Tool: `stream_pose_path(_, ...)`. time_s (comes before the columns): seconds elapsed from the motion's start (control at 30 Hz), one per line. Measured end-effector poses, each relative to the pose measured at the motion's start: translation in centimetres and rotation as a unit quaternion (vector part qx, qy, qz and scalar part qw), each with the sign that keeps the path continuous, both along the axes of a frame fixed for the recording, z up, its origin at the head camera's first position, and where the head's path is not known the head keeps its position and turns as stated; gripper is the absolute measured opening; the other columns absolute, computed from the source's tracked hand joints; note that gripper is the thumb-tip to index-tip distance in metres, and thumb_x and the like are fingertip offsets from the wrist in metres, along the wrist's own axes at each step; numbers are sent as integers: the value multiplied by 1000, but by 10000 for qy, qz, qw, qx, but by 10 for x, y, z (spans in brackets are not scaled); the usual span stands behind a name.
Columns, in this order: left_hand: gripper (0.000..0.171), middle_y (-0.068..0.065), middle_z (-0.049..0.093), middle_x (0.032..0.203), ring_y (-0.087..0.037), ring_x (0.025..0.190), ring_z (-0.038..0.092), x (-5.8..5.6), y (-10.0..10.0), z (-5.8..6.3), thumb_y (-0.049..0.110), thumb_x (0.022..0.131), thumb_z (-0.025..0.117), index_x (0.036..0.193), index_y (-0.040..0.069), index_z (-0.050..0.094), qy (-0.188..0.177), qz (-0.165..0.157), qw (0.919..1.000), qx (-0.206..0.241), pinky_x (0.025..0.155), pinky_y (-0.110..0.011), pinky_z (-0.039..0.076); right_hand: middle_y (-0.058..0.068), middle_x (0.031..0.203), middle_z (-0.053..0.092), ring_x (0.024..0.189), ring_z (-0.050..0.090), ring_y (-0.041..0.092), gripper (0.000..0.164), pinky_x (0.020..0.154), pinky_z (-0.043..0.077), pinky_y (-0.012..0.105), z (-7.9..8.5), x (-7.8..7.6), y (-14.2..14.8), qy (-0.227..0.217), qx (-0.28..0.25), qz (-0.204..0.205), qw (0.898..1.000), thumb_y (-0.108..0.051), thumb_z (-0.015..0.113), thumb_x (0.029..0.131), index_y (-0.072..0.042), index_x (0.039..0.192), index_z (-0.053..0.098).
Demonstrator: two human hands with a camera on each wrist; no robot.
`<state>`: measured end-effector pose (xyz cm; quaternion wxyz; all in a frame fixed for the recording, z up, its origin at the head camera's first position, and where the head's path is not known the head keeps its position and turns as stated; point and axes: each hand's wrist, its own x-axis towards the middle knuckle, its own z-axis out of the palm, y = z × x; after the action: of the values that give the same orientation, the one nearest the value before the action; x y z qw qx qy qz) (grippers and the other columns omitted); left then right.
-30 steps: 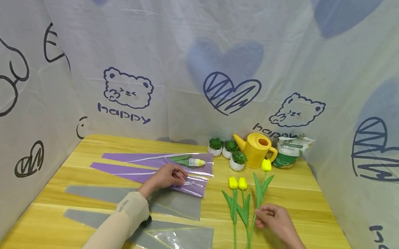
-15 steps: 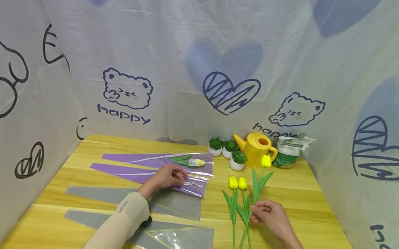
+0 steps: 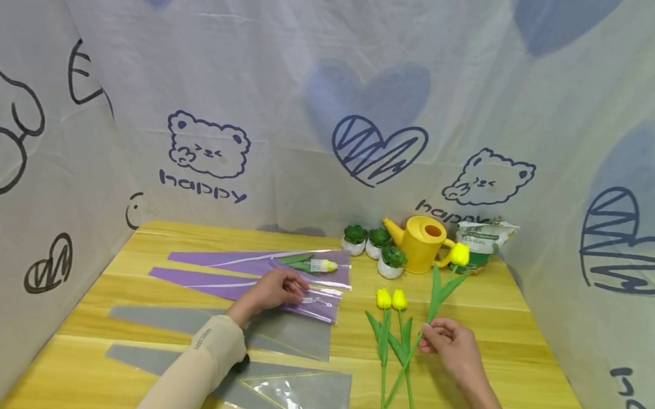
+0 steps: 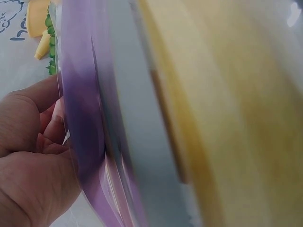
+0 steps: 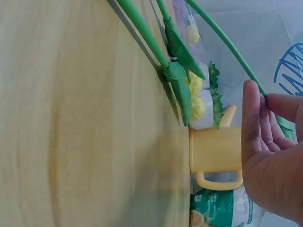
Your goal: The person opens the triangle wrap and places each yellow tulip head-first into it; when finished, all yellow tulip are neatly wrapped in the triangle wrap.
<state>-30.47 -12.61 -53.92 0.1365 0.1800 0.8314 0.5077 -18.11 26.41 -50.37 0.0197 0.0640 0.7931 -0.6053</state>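
Observation:
My right hand [image 3: 455, 346] pinches the green stem [image 5: 227, 40] of a yellow artificial tulip [image 3: 459, 254] between thumb and fingers. Its bloom leans up and right, level with the watering can, and its lower stem crosses over two more yellow tulips [image 3: 383, 299] lying on the table. With thumb and fingertips, my left hand [image 3: 276, 290] holds the edge of the nearer purple flower sleeve [image 3: 206, 280], a clear-fronted wrapper. In the left wrist view the sleeve's purple film [image 4: 85, 94] bulges beside that hand. Behind it lies another purple sleeve [image 3: 202, 259] with a tulip [image 3: 300, 263] inside.
Two grey flower sleeves [image 3: 168, 316] lie nearer on the wooden table, partly under the left forearm. At the back stand several small potted succulents [image 3: 390, 264], a yellow watering can [image 3: 423, 250] and a green-white bag [image 3: 483, 242]. A patterned cloth [image 3: 294, 182] hangs behind.
The right hand shifts slightly left, then back right and farther away, raising its tulip. The bloom swings right until it overlaps the bag. The left hand stays put on the sleeve.

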Motion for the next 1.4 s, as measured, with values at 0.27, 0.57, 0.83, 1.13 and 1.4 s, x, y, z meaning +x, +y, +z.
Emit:
stream_pose_path(0.27,25,-22,76,96,-18,80,71,1,1,0,-4,89,76,113,-6,72,24,1,10000,87,67,-26,54,15,95,73,78,72,14,26,77,63,32,0,-3,-1,80,-37,-96,9999,-9,65,102,12,116,60)
stream_pose_path(0.57,24,-19,77,95,-11,77,68,2,1,0,-3,89,77,112,-5,73,-42,6,10000,85,66,-23,53,17,97,73,78,73,14,26,77,63,30,-4,-6,-4,68,-51,-107,9999,-9,66,102,12,117,60)
stream_pose_path(0.83,22,-18,77,93,-9,76,67,4,1,0,-4,89,76,111,-5,73,17,13,10000,57,67,-22,53,17,96,73,79,73,15,25,76,63,30,-4,-7,-7,136,-9,-159,9998,-11,66,102,10,115,61)
stream_pose_path(1.13,22,-18,77,93,-11,77,68,5,1,2,-3,89,76,111,-4,73,27,31,10000,53,68,-23,53,17,95,74,79,74,16,26,79,64,34,-2,-10,-9,162,22,-154,9997,-13,66,103,9,115,62)
stream_pose_path(1.4,25,-21,76,97,-17,82,70,2,0,0,-3,89,77,113,-5,73,-34,81,9998,157,68,-23,54,18,94,75,81,76,20,23,82,63,41,3,-24,-15,450,-6,-234,9987,-13,62,105,10,109,63)
